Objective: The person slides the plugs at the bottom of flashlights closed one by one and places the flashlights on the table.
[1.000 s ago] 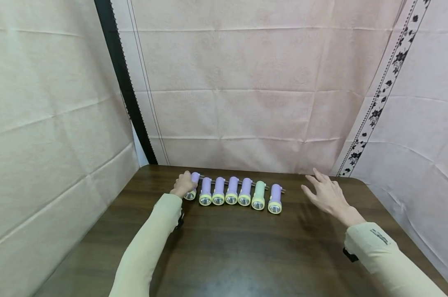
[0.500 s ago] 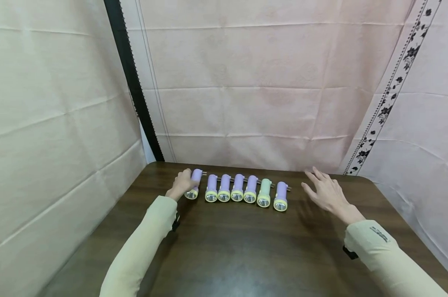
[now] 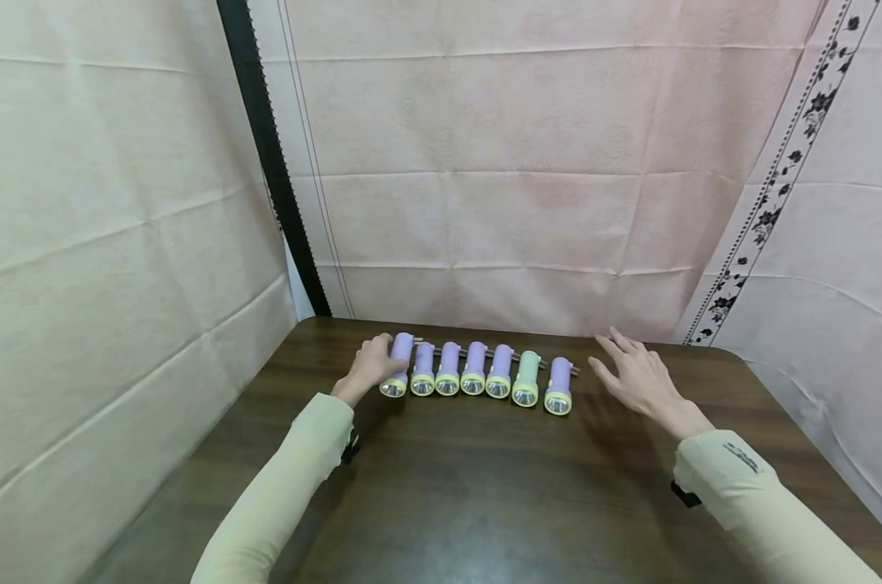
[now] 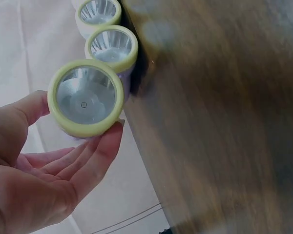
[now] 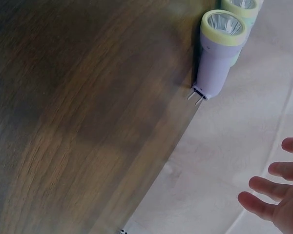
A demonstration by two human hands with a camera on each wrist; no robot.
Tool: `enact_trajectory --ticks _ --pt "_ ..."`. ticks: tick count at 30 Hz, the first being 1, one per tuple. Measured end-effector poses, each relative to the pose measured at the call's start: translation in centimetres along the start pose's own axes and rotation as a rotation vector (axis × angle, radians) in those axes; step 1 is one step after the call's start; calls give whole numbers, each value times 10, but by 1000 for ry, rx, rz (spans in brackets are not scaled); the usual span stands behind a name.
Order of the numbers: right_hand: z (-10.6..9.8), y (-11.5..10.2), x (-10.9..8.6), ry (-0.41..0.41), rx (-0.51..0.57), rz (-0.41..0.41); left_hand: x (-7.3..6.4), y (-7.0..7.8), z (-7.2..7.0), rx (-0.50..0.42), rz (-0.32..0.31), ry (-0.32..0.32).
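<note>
My left hand [image 3: 371,362] grips the purple flashlight [image 3: 401,349] at the left end of a row. In the left wrist view its yellow-rimmed lens [image 4: 85,100] faces the camera, the thumb on one side and fingers on the other. Close beside it lies another purple flashlight [image 3: 423,365], followed by more purple ones and one green flashlight [image 3: 527,377]. At the right end lies a purple flashlight [image 3: 559,385] with a small gap before it; the right wrist view shows two metal prongs at its tail. My right hand [image 3: 641,380] hovers to its right, fingers spread, holding nothing.
The row lies near the far edge of a dark wooden table [image 3: 470,487], lenses toward me. Pale cloth [image 3: 484,203] hangs behind the table and along both sides.
My left hand first draws the leftmost flashlight slightly away from the row, then brings it back right, closer to its neighbour. My right hand stays nearly still. The head view shifts slightly.
</note>
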State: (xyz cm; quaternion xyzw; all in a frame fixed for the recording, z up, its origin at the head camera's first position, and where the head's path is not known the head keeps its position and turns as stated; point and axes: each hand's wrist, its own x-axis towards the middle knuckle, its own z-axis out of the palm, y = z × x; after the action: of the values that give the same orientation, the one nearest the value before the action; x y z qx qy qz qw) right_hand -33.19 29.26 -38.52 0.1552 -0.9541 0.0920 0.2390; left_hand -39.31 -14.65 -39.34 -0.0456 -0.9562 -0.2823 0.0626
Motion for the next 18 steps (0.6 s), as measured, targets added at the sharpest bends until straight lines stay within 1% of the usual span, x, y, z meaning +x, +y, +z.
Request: enact_trajectory --ticks 5,10,18 --pt "1 -3 2 26 31 -30 -6 8 1 -21 9 -10" --pt "4 -9 3 20 62 -38 -13 14 4 -51 19 -30" --pt "6 -16 5 8 103 -37 -18 19 6 -56 48 -9"
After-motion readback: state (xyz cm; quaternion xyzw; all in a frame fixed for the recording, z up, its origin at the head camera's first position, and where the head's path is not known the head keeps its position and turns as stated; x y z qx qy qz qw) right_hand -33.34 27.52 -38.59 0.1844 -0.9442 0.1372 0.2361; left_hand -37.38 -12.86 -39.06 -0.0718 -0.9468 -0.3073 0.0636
